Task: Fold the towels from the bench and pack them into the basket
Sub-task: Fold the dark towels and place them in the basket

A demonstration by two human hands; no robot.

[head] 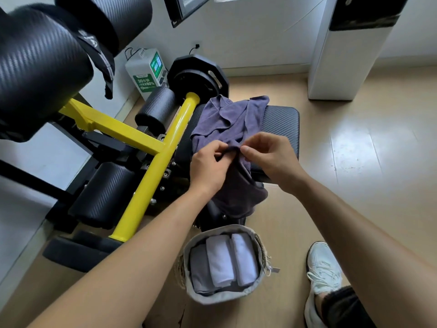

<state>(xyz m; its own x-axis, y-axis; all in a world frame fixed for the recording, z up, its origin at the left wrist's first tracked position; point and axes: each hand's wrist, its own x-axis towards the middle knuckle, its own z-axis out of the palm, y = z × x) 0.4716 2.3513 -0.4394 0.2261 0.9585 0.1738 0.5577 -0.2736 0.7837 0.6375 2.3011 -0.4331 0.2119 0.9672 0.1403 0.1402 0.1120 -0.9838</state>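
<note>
Towel (227, 119), purple, bunched on black worktop (281, 119), front part draped over the edge. Left grip (208, 169) and right grip (272, 155) side by side, both pinching its upper fold. Basket (222, 297) on floor below, with 3 folded towels (220, 261) inside.

We see from one wide camera on our head. It looks forward and down, close above the tabletop (281, 119).
</note>
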